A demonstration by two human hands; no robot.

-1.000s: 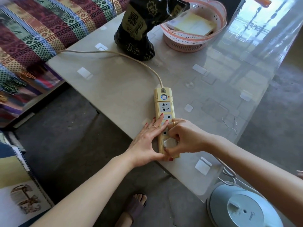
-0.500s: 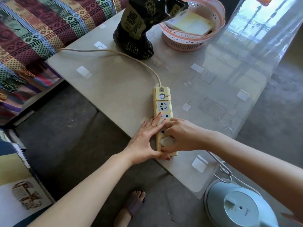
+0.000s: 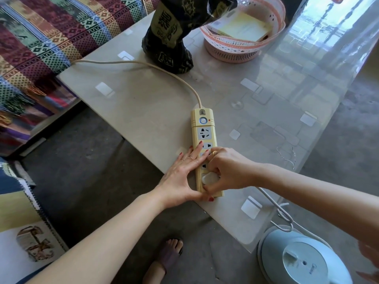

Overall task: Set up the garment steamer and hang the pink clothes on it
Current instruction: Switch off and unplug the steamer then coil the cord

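Power strip [image 3: 205, 148]: yellow, lying lengthwise near the near-left edge of the table [image 3: 143, 99], its cord [image 3: 143, 64] running away to the far left past a black bag [image 3: 170, 37].

Left hand [image 3: 182, 175]: laid flat, fingers straight, against the left side of the strip with the fingertips crossing onto its face. No grasp is made; the hand is judged to brace the strip so it does not slide under pressure.

Right hand [image 3: 227, 171]: fingers curled round a white plug [image 3: 209, 178] at the nearest socket, thumb at the strip's near end. Whether the plug is fully seated cannot be told. Grasping by the plug body rather than by the cable gives a straight push into the socket.

Steamer base [image 3: 303, 261]: pale blue, round, standing on the floor at the near right, just beside the table's near corner. Its white cable [image 3: 274, 203] runs up over the table edge to the right hand, knotted midway.

Pink clothes: not in view. A pink basket [image 3: 242, 44] holding yellow papers stands at the far side of the table; it is not the garment.

Assessment: the step in hand is connecting the steamer to power. Hanging the garment is not yet begun. Risk: the strip sits close to the table edge and could be nudged off.
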